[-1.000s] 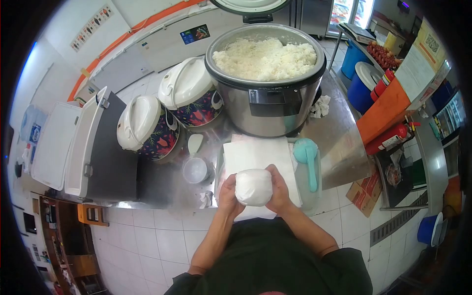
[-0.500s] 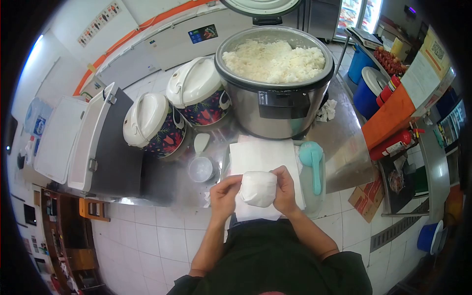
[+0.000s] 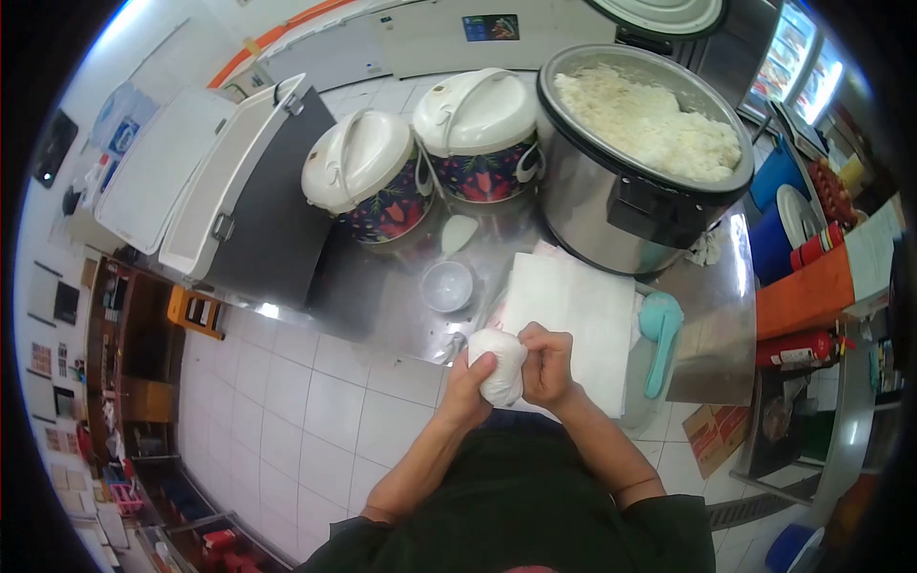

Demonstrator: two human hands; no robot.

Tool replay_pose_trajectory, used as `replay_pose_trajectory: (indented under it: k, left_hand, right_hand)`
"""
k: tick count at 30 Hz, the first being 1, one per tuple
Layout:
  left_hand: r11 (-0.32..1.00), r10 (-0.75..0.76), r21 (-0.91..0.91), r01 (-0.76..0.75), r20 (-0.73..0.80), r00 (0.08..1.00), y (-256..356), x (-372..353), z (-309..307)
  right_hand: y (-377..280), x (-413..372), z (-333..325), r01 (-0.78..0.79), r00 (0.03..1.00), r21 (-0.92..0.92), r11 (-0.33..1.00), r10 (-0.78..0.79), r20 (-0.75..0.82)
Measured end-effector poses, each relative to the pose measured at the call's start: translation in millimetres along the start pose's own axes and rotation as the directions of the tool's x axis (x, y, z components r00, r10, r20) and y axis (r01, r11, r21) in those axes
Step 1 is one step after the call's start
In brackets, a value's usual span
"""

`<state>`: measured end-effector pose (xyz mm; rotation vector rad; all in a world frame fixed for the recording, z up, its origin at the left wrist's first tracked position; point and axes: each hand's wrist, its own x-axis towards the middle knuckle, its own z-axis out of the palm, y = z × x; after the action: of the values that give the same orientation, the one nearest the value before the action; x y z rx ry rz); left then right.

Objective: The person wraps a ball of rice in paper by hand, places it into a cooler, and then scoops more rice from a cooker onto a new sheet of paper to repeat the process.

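Observation:
A rounded packet wrapped in white paper (image 3: 501, 357) is held in front of my body; its contents are hidden. My left hand (image 3: 463, 392) is closed around its left side, thumb pressed on the front. At its right edge, my right hand (image 3: 548, 369) is closed, its fingers gripping the paper. Just beyond lies a stack of white paper sheets (image 3: 571, 310) on a tray (image 3: 638, 405). A turquoise scoop (image 3: 659, 329) rests at the tray's right side. Left of the sheets are a small clear bowl (image 3: 447, 287) and a white rice paddle (image 3: 458, 234).
A large open rice cooker (image 3: 611, 215) full of white rice (image 3: 654, 124) stands behind the sheets. Two flowered food containers (image 3: 368, 181) with white lids are left of it, beside an open grey cooler box (image 3: 253, 191). The metal table (image 3: 382, 296) ends near my body.
The packet has turned and looks narrower. My left hand has gone from pinching its edge to wrapping around it. The view has swung left, so the table's things appear farther right.

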<state>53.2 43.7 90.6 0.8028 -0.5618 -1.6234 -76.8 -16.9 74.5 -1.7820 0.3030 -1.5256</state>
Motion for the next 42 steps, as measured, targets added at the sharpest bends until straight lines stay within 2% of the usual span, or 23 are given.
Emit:
replay_pose_trajectory:
  k: [3,5,6,9,11,12,13,16,18,20,22,23,25,27,30,33,34,36,37,39,40,41,42]
  left_hand:
    - [0.999,0.038,0.014,-0.036,-0.103,0.994,7.7,-1.1,-9.1]
    - [0.979,0.194,0.104,-0.177,-0.184,0.964,15.2,-3.0,-15.8]
    - [0.975,0.215,0.095,-0.200,-0.197,0.957,17.9,-3.5,-23.8]
    - [0.927,0.357,0.214,-0.307,-0.265,0.896,32.7,-2.8,-51.3]
    - [0.852,0.488,0.389,-0.351,-0.345,0.802,47.7,-8.8,-66.1]
    - [0.847,0.505,0.381,-0.371,-0.362,0.784,55.4,-12.4,-75.0]
    - [0.805,0.555,0.458,-0.376,-0.360,0.750,61.6,-18.0,-84.5]
    - [0.724,0.659,0.551,-0.414,-0.379,0.650,79.5,-33.2,-118.4]
    - [0.685,0.711,0.579,-0.443,-0.397,0.580,99.1,-49.4,-142.1]
    - [0.758,0.646,0.492,-0.428,-0.473,0.599,129.4,-68.9,-163.9]
    - [0.711,0.701,0.522,-0.471,-0.470,0.537,141.2,-79.3,-196.1]
    - [0.671,0.738,0.568,-0.476,-0.455,0.498,154.9,-86.9,-207.6]
    - [0.599,0.800,0.633,-0.490,-0.442,0.406,181.0,-99.6,-222.3]
    - [0.561,0.828,0.645,-0.519,-0.429,0.362,210.5,-110.6,-226.8]
    - [0.541,0.841,0.632,-0.555,-0.388,0.378,236.4,-110.1,-240.5]
    - [0.517,0.844,0.611,-0.599,-0.249,0.474,275.0,-107.1,-242.1]
    - [0.434,0.880,0.658,-0.615,-0.166,0.444,295.3,-104.8,-239.3]
    - [0.328,0.898,0.699,-0.635,-0.022,0.440,326.5,-92.6,-241.8]
    - [0.259,0.897,0.712,-0.653,0.072,0.435,343.2,-86.0,-245.9]
    - [0.240,0.879,0.722,-0.649,0.123,0.461,379.2,-81.7,-246.4]
    - [0.242,0.891,0.627,-0.741,0.157,0.425,386.7,-78.6,-256.3]
    - [0.238,0.905,0.526,-0.816,0.184,0.382,396.5,-76.7,-268.9]
    - [0.293,0.857,0.437,-0.850,0.276,0.436,406.8,-86.3,-288.0]
  right_hand:
    - [17.5,0.7,17.8,0.014,1.000,0.036,0.999,-0.013,-0.006]
    - [23.0,4.3,30.8,0.039,0.999,-0.162,0.986,-0.043,-0.022]
    - [22.7,6.2,39.4,0.049,0.999,-0.149,0.988,-0.049,0.003]
    - [18.6,7.3,69.2,-0.196,0.978,-0.051,0.979,0.199,0.056]
    - [14.6,5.1,91.2,-0.365,0.925,-0.010,0.931,0.364,0.113]
    - [14.2,5.7,102.7,-0.448,0.885,0.001,0.894,0.443,0.143]
    - [13.2,6.1,119.7,-0.527,0.849,0.260,0.809,0.487,0.204]
    - [11.6,16.1,180.1,-0.602,0.795,0.340,0.722,0.583,0.170]
    - [11.5,23.4,218.7,-0.621,0.783,0.264,0.738,0.590,0.195]
    - [8.0,34.3,256.3,-0.645,0.764,0.331,0.689,0.601,0.237]
    - [22.5,30.0,288.5,-0.593,0.801,0.270,0.758,0.524,0.289]
    - [28.3,36.6,303.3,-0.598,0.780,0.189,0.779,0.512,0.359]
    - [19.1,63.0,338.1,-0.652,0.739,0.256,0.714,0.521,0.427]
    - [18.3,76.9,367.9,-0.611,0.775,0.325,0.722,0.462,0.432]
    - [8.5,103.3,397.4,-0.547,0.826,0.327,0.771,0.433,0.362]
    - [5.1,150.7,413.6,-0.478,0.855,0.312,0.821,0.354,0.379]
    - [6.4,166.8,416.1,-0.532,0.829,0.291,0.795,0.420,0.368]
    - [13.1,203.3,414.6,-0.382,0.881,0.125,0.915,0.320,0.348]
    - [19.1,224.1,414.5,-0.359,0.884,0.131,0.924,0.291,0.366]
    - [29.0,267.6,418.2,-0.450,0.844,0.199,0.871,0.342,0.413]
    - [37.9,290.3,422.4,-0.517,0.820,0.295,0.804,0.366,0.440]
    - [45.7,319.8,421.2,-0.528,0.787,0.247,0.813,0.358,0.503]
    - [57.7,346.4,422.5,-0.519,0.770,0.201,0.831,0.352,0.533]
